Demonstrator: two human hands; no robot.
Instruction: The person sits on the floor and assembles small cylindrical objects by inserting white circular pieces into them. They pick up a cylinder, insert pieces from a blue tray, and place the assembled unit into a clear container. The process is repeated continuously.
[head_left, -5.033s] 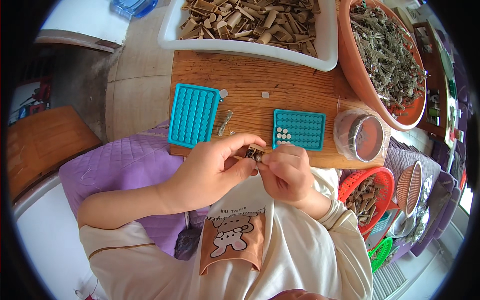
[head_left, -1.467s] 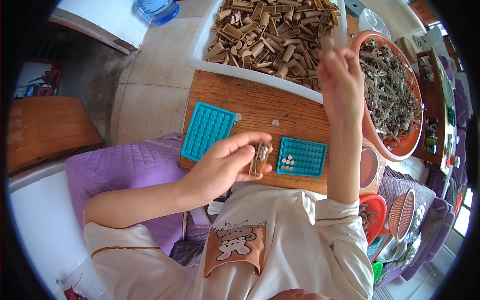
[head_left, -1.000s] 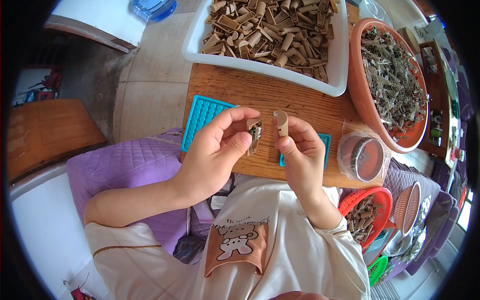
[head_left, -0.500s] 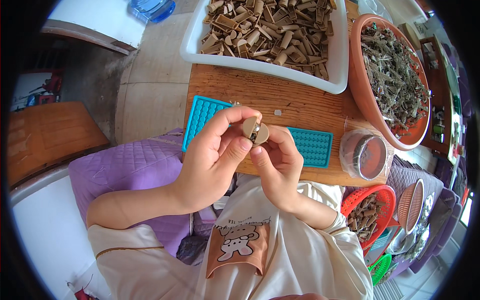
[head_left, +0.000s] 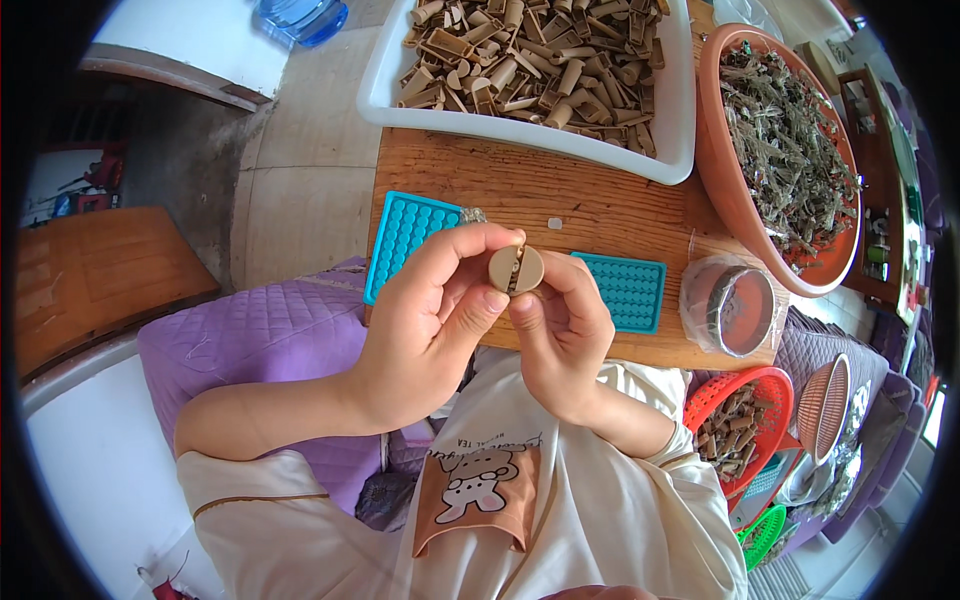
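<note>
Between both hands, over the near edge of the wooden table, is a small tan plastic casing (head_left: 528,268) made of two half-round pieces. A narrow gap with small parts inside it runs between the halves. My left hand (head_left: 440,300) pinches the casing's left half with thumb and forefinger. My right hand (head_left: 560,325) grips the other half from the right, thumb below. Behind my hands lie a teal tray with round bumps (head_left: 405,235) on the left and a similar teal tray (head_left: 630,292) on the right.
A white bin (head_left: 530,132) of tan half-shells stands at the back of the wooden table (head_left: 450,165). To its right is an orange basin (head_left: 712,130) heaped with clear and dark small parts. A bagged round container (head_left: 740,312) and a red basket (head_left: 775,400) sit at the right.
The casing's two halves have come closer together and line up into a nearly full circle. Both hands have shifted slightly, still holding it.
</note>
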